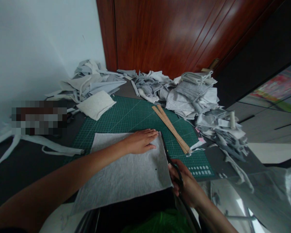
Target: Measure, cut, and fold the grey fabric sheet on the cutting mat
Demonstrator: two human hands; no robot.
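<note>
A light grey piece of cloth lies over a green cutting mat, its near part hanging past the table edge toward me. My left hand rests flat on the cloth near its far right corner, fingers stretched out. In my right hand is a pair of black-handled scissors, fingers wrapped round the handles. The dark blades run along the cloth's right edge, up toward its far corner. Whether the blades are parted cannot be made out.
Two crossed wooden rulers lie right of the cloth. Fabric heaps line the back and right. More cloth is piled at the far left, near long strips. Behind the dark table stand a white wall and a reddish wooden door.
</note>
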